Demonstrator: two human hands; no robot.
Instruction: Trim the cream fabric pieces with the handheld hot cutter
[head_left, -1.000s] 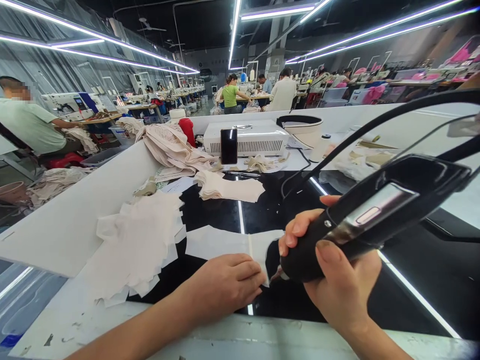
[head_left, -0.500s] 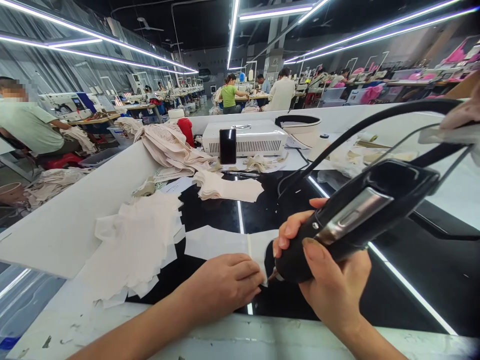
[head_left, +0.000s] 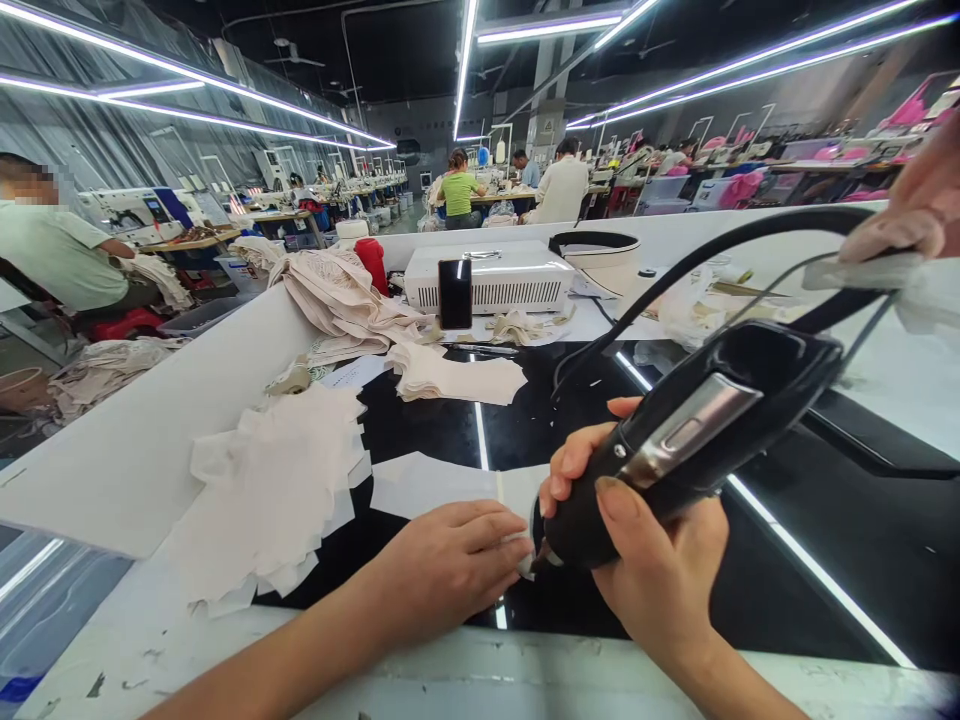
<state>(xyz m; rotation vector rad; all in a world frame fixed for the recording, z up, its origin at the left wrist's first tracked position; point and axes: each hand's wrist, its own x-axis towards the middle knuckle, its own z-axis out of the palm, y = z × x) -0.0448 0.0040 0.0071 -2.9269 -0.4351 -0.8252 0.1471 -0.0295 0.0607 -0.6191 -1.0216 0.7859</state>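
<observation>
My right hand (head_left: 660, 560) is wrapped round a thick black handheld power tool (head_left: 682, 430) with a silver side panel, held tilted. Its narrow metal tip (head_left: 546, 556) points down at the near right edge of a white cloth piece (head_left: 431, 485) with a pale strip across it. My left hand (head_left: 457, 560) lies over the near part of this cloth, its fingers flat and close together just left of the tip. They partly hide the cloth edge. A black cable (head_left: 712, 245) arches up from the tool.
A stack of pale cut pieces (head_left: 277, 480) lies left, a smaller stack (head_left: 461, 378) beyond the cloth. Behind stand a phone (head_left: 455, 295) and a white vented box (head_left: 517, 275). A blurred pale wrapping (head_left: 862, 270) hangs by the cable. Other people sit farther off.
My right hand and the tool have shifted slightly left, the cable and its wrapping along with them. My left hand has stayed on the cloth, with its fingers slightly raised.
</observation>
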